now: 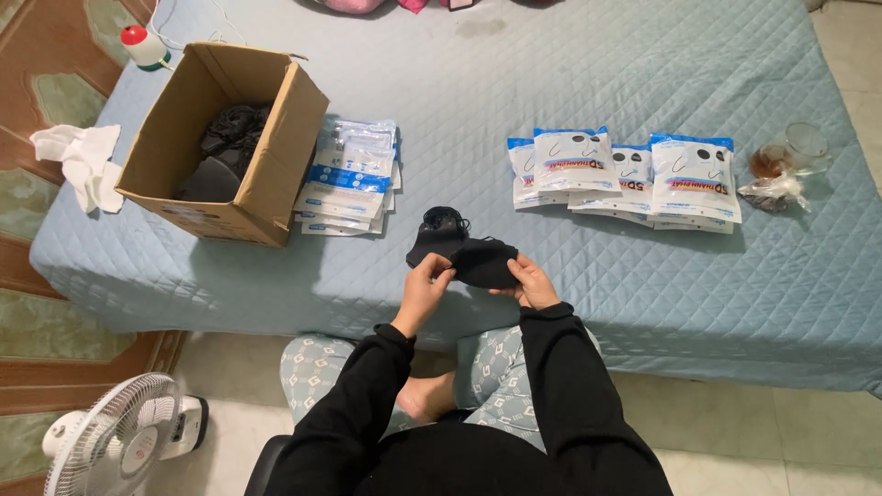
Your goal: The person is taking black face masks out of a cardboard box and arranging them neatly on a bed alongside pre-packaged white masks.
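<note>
Fan (110, 441): stood on the floor at the far left, white and round.
Cloth (83, 161): lay white and crumpled on the left edge of the bed (551, 83).
Box (225, 142): sat open on the bed, brown card, with dark things inside.
Flat packs (354, 174): lay in a pile just beside the box, white with blue strips.
Left hand (425, 280): pinched the left end of the mask (469, 253) with bent fingers.
Mask: was black and soft, held up over the near edge of the bed, between both hands.
Right hand (531, 283): gripped the right end of the mask, fingers closed on it.
Doing it well: I think it would help to keep both ends level and pull softly, so the mask stayed flat and did not twist.
Full packs (634, 174): lay in a row to the right, white, puffy, with blue tops and a bright band across.
Glass (797, 147): sat at the far right, clear, near a small tied bag (772, 193).
</note>
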